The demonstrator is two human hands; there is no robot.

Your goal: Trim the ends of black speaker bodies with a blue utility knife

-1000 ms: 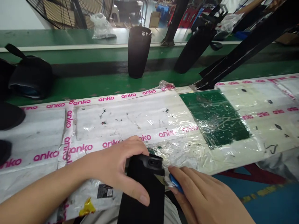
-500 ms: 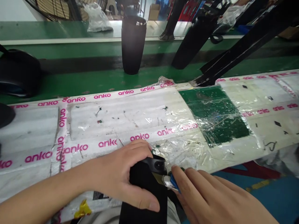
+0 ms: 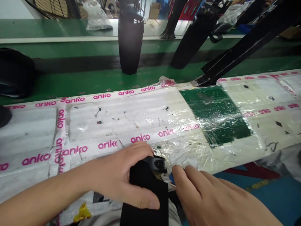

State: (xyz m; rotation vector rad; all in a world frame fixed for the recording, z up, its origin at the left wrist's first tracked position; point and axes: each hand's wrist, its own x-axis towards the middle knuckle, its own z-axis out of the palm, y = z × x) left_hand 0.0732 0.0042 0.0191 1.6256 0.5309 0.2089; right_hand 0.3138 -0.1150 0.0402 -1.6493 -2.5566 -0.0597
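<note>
My left hand (image 3: 119, 175) is wrapped round the top of a tall black plastic part (image 3: 147, 194) that stands at the near edge of the bench. My right hand (image 3: 211, 201) is closed on a small tool with a blue handle (image 3: 172, 179), and its tip rests against the right side of the black part, just under the part's rim (image 3: 156, 162). Most of the tool is hidden under my fingers.
The bench top (image 3: 141, 122) is wrapped in clear film and white tape with pink "anko" print, with a green patch (image 3: 216, 116) at the right. Beyond it a green conveyor (image 3: 82, 81) carries an upright black cylinder (image 3: 130, 40), black housings (image 3: 14, 73) at the left and black leaning parts (image 3: 235, 47).
My right hand has slid slightly left and forward, covering more of the blue tool. The view has drifted a little; my left hand keeps its grip on the black part.
</note>
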